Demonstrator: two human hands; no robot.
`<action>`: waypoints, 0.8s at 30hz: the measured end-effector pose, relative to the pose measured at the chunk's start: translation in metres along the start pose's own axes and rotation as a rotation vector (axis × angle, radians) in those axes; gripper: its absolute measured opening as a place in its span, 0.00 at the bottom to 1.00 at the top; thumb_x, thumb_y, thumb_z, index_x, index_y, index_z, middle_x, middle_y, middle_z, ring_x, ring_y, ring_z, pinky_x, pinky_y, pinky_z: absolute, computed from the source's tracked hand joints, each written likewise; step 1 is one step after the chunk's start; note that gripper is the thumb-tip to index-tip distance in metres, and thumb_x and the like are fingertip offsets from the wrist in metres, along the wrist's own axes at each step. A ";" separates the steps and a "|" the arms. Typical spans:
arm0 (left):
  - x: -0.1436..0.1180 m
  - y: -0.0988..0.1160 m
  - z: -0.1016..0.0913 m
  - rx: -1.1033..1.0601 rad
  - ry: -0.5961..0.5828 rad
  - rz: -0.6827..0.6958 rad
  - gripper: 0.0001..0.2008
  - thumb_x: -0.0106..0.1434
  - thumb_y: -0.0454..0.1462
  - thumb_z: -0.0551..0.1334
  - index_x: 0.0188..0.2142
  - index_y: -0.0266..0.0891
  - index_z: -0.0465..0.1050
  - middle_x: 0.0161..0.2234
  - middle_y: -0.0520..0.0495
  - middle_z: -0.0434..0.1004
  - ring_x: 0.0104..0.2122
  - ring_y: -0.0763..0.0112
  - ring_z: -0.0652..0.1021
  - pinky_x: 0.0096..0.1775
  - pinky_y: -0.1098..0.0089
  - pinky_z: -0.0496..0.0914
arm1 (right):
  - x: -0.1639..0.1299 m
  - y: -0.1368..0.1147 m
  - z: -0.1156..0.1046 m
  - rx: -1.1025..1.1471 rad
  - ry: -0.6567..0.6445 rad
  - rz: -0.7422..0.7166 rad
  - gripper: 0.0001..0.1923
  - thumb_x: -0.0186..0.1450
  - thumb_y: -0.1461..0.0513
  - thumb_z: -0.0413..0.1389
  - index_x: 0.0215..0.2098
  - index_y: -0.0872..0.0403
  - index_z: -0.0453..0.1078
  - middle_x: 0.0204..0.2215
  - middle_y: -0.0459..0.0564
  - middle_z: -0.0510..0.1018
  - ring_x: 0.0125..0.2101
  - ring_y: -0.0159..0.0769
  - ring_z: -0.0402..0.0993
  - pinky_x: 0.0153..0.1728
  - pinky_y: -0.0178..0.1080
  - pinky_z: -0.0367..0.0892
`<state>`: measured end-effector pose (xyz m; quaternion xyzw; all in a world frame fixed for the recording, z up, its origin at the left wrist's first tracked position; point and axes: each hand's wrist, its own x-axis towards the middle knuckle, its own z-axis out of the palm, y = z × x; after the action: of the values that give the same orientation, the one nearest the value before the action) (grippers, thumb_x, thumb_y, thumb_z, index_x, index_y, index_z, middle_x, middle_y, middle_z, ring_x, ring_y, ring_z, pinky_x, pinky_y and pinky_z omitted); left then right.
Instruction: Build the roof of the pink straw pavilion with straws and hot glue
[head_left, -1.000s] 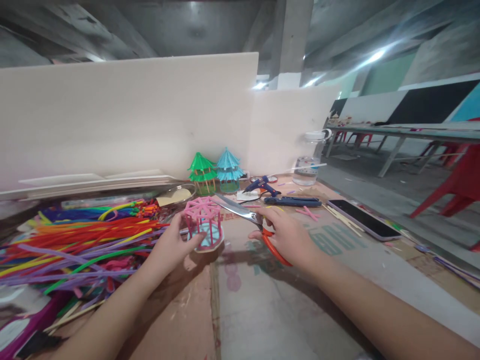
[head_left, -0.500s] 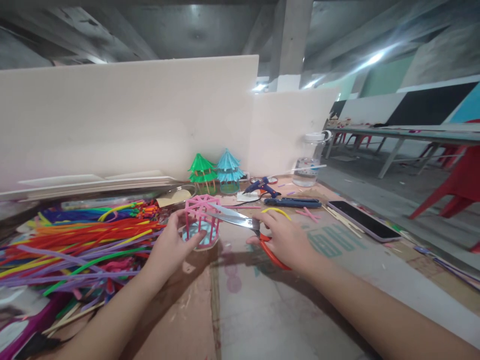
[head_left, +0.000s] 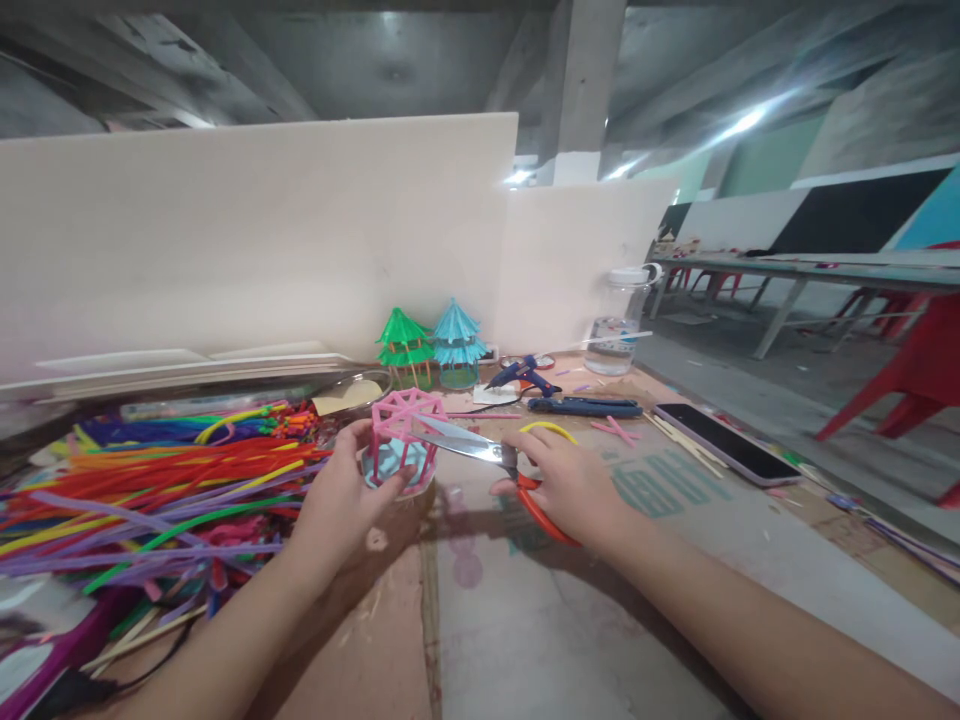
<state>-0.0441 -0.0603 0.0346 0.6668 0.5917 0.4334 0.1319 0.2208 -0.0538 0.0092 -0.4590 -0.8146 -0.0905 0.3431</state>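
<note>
My left hand [head_left: 352,478] is closed around the side of a small pink pavilion frame [head_left: 405,412], with the thumb across its front. Pink bars form its spoked top and posts, and a pale blue base shows inside. In my right hand [head_left: 559,480] are scissors [head_left: 466,443] with orange handles; their metal blades point left and touch or overlap the frame's top edge. Whether the blades are fully together I cannot tell. Behind stand a green model pavilion [head_left: 405,345] and a light blue one [head_left: 458,345].
Colourful pipe cleaners [head_left: 172,490] are heaped at left. A blue glue gun [head_left: 525,374], a dark blue cutter knife [head_left: 585,406], a water bottle [head_left: 615,320] and a phone [head_left: 726,444] lie or stand toward the back right. A white board [head_left: 255,240] rises behind the table.
The pink frame has tilted slightly in my left hand, its top turning more toward me. The scissors have shifted a little left and down; both hands keep their hold.
</note>
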 end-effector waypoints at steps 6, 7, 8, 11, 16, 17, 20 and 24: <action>0.001 -0.006 -0.001 0.012 0.032 0.024 0.33 0.51 0.50 0.67 0.53 0.41 0.60 0.52 0.37 0.76 0.47 0.49 0.80 0.48 0.53 0.74 | 0.000 -0.001 0.000 -0.003 -0.001 0.000 0.19 0.65 0.50 0.59 0.48 0.53 0.73 0.37 0.55 0.79 0.38 0.45 0.76 0.36 0.41 0.68; 0.001 -0.007 -0.001 0.010 0.033 0.025 0.33 0.51 0.49 0.68 0.53 0.41 0.60 0.52 0.37 0.76 0.47 0.49 0.80 0.48 0.53 0.74 | 0.000 -0.001 0.000 -0.003 -0.006 0.002 0.19 0.65 0.50 0.59 0.48 0.53 0.73 0.37 0.55 0.79 0.38 0.45 0.76 0.36 0.40 0.68; 0.002 -0.007 -0.001 0.008 0.032 0.025 0.33 0.51 0.49 0.68 0.53 0.42 0.60 0.52 0.37 0.76 0.47 0.49 0.80 0.48 0.53 0.74 | 0.000 -0.001 0.000 -0.002 -0.013 0.002 0.19 0.65 0.50 0.59 0.47 0.53 0.74 0.36 0.54 0.79 0.37 0.45 0.76 0.36 0.40 0.68; 0.002 -0.005 -0.001 0.016 0.031 0.016 0.33 0.51 0.49 0.67 0.53 0.41 0.60 0.51 0.37 0.76 0.47 0.48 0.80 0.48 0.52 0.74 | 0.000 -0.001 -0.001 0.006 -0.028 0.002 0.18 0.66 0.48 0.58 0.44 0.53 0.74 0.36 0.54 0.79 0.37 0.44 0.76 0.35 0.39 0.67; 0.002 -0.002 -0.003 0.060 0.037 0.004 0.33 0.51 0.50 0.66 0.52 0.40 0.60 0.51 0.35 0.76 0.48 0.46 0.80 0.47 0.52 0.74 | 0.000 0.000 -0.002 0.012 -0.020 0.000 0.21 0.66 0.47 0.57 0.47 0.53 0.73 0.36 0.54 0.79 0.38 0.44 0.76 0.35 0.39 0.67; 0.003 -0.002 -0.004 0.065 0.037 0.005 0.33 0.51 0.50 0.66 0.53 0.40 0.60 0.52 0.34 0.76 0.49 0.46 0.80 0.47 0.52 0.74 | 0.000 0.000 -0.002 0.014 -0.021 -0.001 0.21 0.66 0.47 0.57 0.48 0.53 0.73 0.36 0.54 0.79 0.38 0.44 0.76 0.35 0.39 0.67; 0.003 -0.003 -0.004 0.087 0.045 0.016 0.33 0.52 0.49 0.65 0.54 0.40 0.60 0.52 0.34 0.75 0.49 0.46 0.79 0.48 0.52 0.74 | 0.000 0.000 -0.001 0.024 -0.026 -0.006 0.21 0.66 0.46 0.56 0.45 0.53 0.74 0.36 0.54 0.79 0.37 0.43 0.76 0.36 0.39 0.67; 0.003 -0.002 -0.004 0.112 0.047 0.017 0.32 0.52 0.48 0.66 0.53 0.40 0.60 0.52 0.34 0.75 0.49 0.46 0.79 0.47 0.52 0.74 | 0.000 0.000 -0.001 0.033 -0.039 -0.002 0.21 0.66 0.47 0.57 0.45 0.54 0.74 0.33 0.53 0.79 0.35 0.42 0.75 0.35 0.38 0.66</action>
<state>-0.0490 -0.0588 0.0369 0.6678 0.6123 0.4162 0.0766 0.2216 -0.0542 0.0102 -0.4540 -0.8229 -0.0685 0.3346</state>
